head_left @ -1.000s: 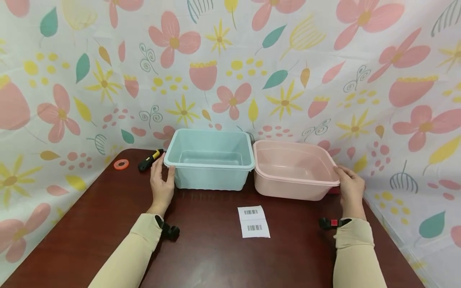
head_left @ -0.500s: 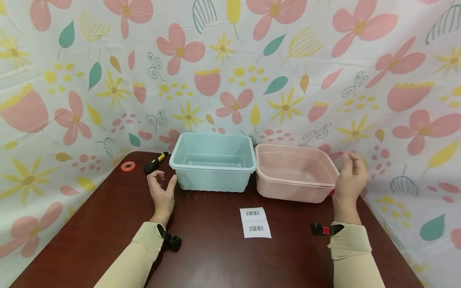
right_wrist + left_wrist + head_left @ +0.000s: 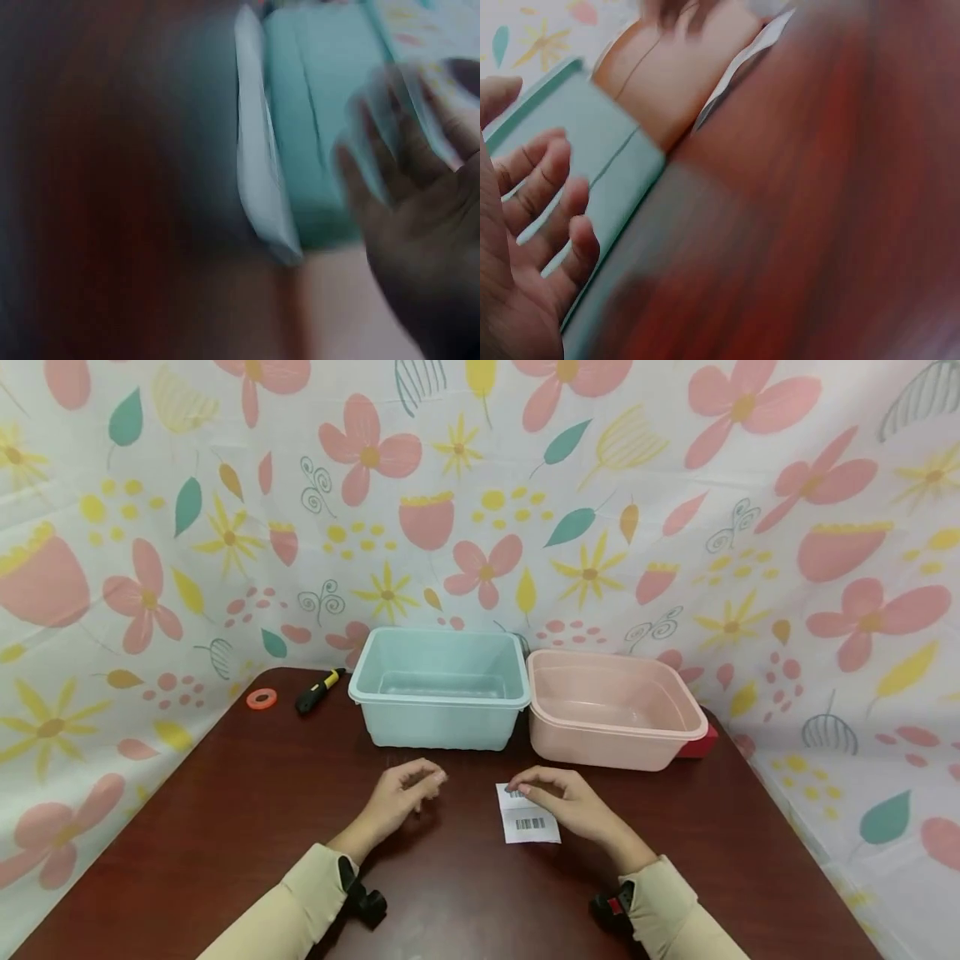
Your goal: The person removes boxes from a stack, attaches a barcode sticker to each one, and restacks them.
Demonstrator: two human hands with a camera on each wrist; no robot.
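A person's right hand (image 3: 573,802) is hovering over paper (image 3: 528,823), the left hand (image 3: 401,793) nearer the table's (image 3: 450,893) left edge; both are loosely spread.

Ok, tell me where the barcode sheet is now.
In the head view, the barcode sheet lies on the table just right of centre, in front of the blue tub and pink tub, the right hand over its upper part.

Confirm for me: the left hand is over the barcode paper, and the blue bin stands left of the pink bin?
Not quite: the head view shows the right hand over the barcode paper, not the left hand. The blue bin does stand left of the pink bin.
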